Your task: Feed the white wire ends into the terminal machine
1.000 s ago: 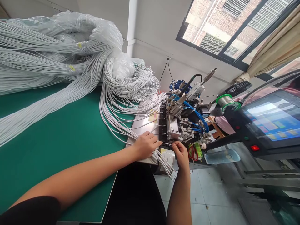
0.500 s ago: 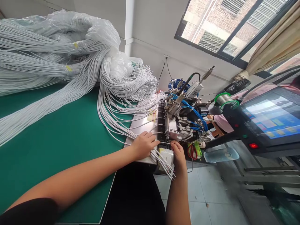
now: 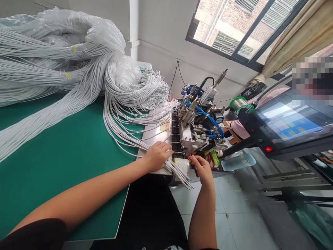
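Observation:
My left hand [image 3: 158,156] is closed round several white cables [image 3: 179,171], whose ends stick out past its fingers to the right. It rests over the metal plate [image 3: 153,139] at the machine's front. My right hand [image 3: 203,169] is pinched closed just right of the machine's near corner; what lies between its fingertips is too small to make out. The machine [image 3: 187,135], with cylinders and blue tubes, stands just beyond both hands. Single cables run across the plate into its black strip [image 3: 175,130]. A roll of clear tape [image 3: 183,166] sits between my hands.
A large bundle of white cables [image 3: 78,86] in clear plastic covers the green table [image 3: 85,152] at the left. On the right are a lit screen [image 3: 291,118], a solder spool [image 3: 240,105], red scissors [image 3: 208,159], a blue tray [image 3: 239,162] and a person.
My right hand has drawn back a little to the right from the machine's corner. My left hand still holds the cables. The camera view has shifted slightly.

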`<state>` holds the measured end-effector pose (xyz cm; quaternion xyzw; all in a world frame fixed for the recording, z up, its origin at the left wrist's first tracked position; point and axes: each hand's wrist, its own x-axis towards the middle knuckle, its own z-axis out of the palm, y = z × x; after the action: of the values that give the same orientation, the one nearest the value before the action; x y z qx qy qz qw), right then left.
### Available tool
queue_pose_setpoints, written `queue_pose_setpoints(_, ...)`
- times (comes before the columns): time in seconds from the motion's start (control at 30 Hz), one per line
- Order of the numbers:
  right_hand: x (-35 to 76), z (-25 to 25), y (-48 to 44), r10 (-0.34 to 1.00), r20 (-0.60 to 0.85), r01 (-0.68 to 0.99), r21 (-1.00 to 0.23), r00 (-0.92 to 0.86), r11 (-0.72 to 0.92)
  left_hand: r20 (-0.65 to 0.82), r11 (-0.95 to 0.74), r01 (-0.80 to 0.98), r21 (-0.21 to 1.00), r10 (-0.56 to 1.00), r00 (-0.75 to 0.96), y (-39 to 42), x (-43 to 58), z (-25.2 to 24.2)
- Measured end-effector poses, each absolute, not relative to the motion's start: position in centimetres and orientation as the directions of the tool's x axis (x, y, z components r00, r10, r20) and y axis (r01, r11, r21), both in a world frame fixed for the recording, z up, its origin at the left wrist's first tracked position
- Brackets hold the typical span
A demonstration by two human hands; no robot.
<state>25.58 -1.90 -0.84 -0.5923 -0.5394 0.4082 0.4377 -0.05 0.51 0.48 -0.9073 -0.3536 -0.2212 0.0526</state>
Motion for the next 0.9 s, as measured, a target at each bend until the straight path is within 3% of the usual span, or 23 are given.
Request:
queue_pose_setpoints(0.27,27.4,3.0,-6.7,0.958,-0.163,0.551,-0.835,-0.236,-0.006,0.451,-0.748,0.662,0.045,0.607,0.654,0.4,-0.2,0.8)
queue_pose_setpoints(0.43,26.9,3.0,-7.1,0.894,-0.255,0.602,-0.798,-0.368,0.020,0.472,-0.761,0.648,0.035,0.584,0.661,0.4,-0.3,0.8)
queue_pose_setpoints(0.57,26.6,3.3,-7.2,0.887,-0.244,0.600,-0.799,-0.393,0.046,0.498,-0.765,0.643,0.027,0.568,0.655,0.5,-0.4,0.7)
queue_pose_setpoints(0.7,26.8,3.6,-7.4,0.930,-0.117,0.565,-0.818,-0.348,0.108,0.547,-0.791,0.612,0.004,0.514,0.661,0.6,-0.4,0.3)
queue_pose_setpoints(0.9,27.0,2.3,-6.4,0.993,0.122,0.475,-0.874,0.008,0.103,0.603,-0.860,0.508,-0.046,0.382,0.701,0.4,-0.5,0.2)
